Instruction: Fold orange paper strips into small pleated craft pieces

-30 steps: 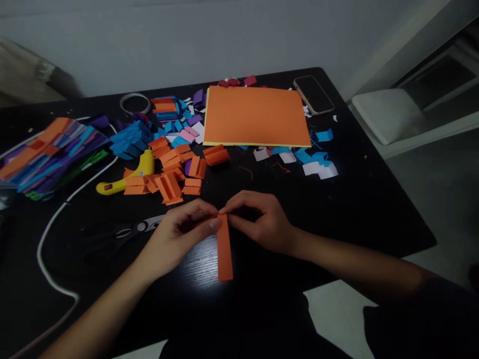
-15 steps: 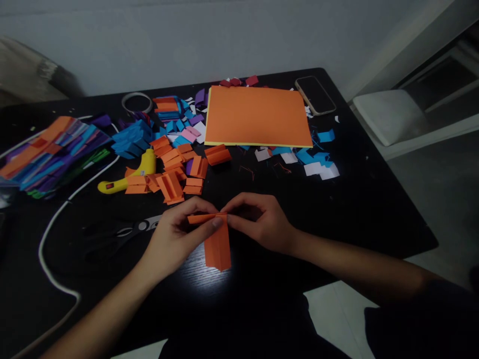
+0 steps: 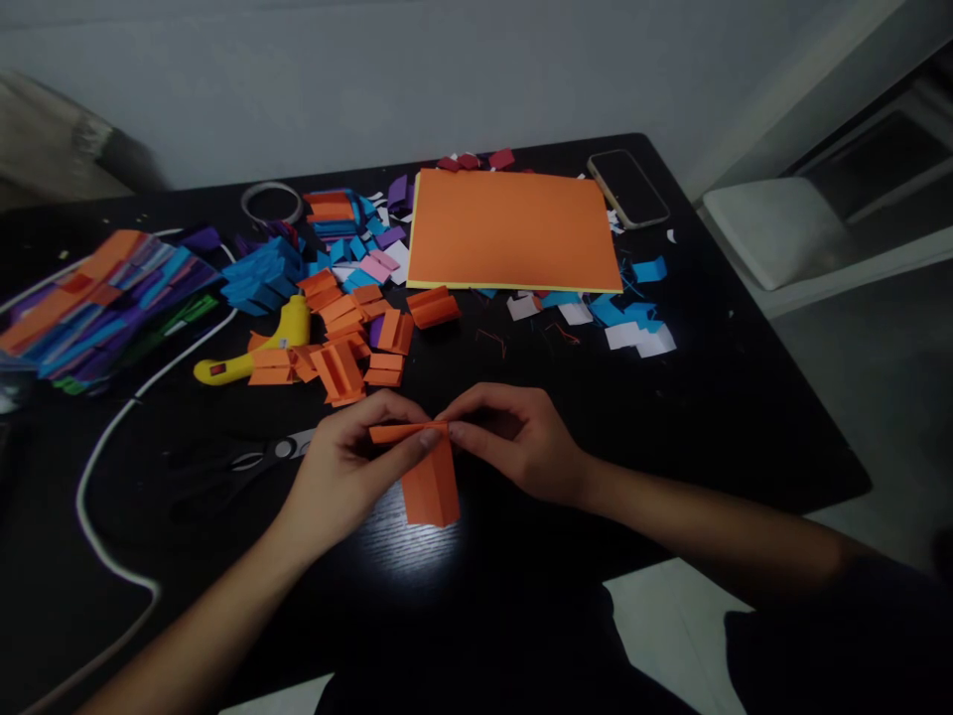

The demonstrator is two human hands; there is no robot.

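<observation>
A folded orange paper strip point(image 3: 430, 489) hangs between my hands over the near part of the black table. My left hand point(image 3: 349, 467) pinches its folded top, the thumb lying across the front. At the right end of the fold, my right hand point(image 3: 521, 442) grips the same paper between thumb and fingertips. Several folded orange paper pieces point(image 3: 339, 372) lie beyond my left hand, some against a yellow glue gun point(image 3: 294, 323). Scissors point(image 3: 283, 449) with black handles rest just left of my left hand, their blades partly hidden by it.
Orange sheets point(image 3: 513, 233) lie at the back centre, beside a phone point(image 3: 632, 189). Blue paper pieces point(image 3: 264, 278), a tape roll point(image 3: 272, 205) and a multicoloured paper pile point(image 3: 111, 308) are at the left, near a white cable point(image 3: 93, 477). White scraps point(image 3: 640, 338) lie at the right.
The lower part of the orange paper strip has tilted up slightly, and its top has shifted a little left with my fingertips. Both hands keep their grip.
</observation>
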